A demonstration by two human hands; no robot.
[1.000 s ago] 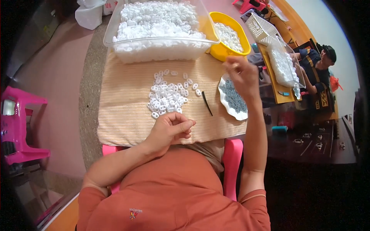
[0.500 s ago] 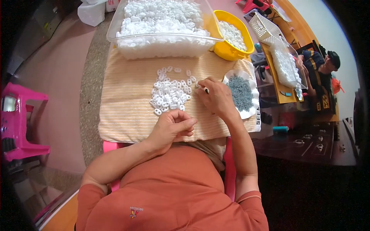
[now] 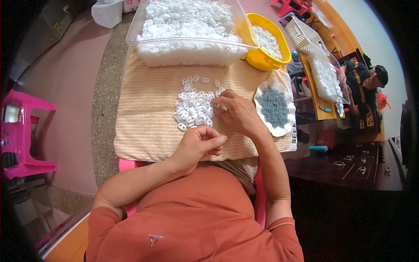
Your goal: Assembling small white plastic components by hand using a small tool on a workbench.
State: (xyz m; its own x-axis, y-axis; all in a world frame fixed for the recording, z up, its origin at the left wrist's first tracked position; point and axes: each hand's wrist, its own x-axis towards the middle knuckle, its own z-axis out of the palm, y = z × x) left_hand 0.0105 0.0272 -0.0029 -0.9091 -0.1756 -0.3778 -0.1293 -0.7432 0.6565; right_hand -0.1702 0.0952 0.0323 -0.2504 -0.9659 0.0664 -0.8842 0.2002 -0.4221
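A loose pile of small white oval plastic pieces with two holes (image 3: 192, 105) lies on the striped cloth in front of me. At the right edge of that pile, my right hand (image 3: 239, 114) has its fingers bent and drawn together, the fingertips on one of the white pieces. My left hand (image 3: 201, 143) rests just below the pile, thumb pressed against curled fingers; whatever it pinches is hidden. To the right of my right hand sits a white wavy-rimmed dish (image 3: 282, 131) full of small grey-blue pieces (image 3: 273, 107), which are too small to make out singly.
A large clear tub (image 3: 187, 59) heaped with white pieces stands at the cloth's far side, beside a yellow basin (image 3: 262, 62) of similar pieces. A pink stool (image 3: 26, 135) is at left. Far right, another person (image 3: 362, 83) sits by a clear bin (image 3: 323, 81).
My right hand has moved left, from near the dish's side to the pile's right edge. My left hand stays nearly in place, still pinched. The whole view has shifted slightly.
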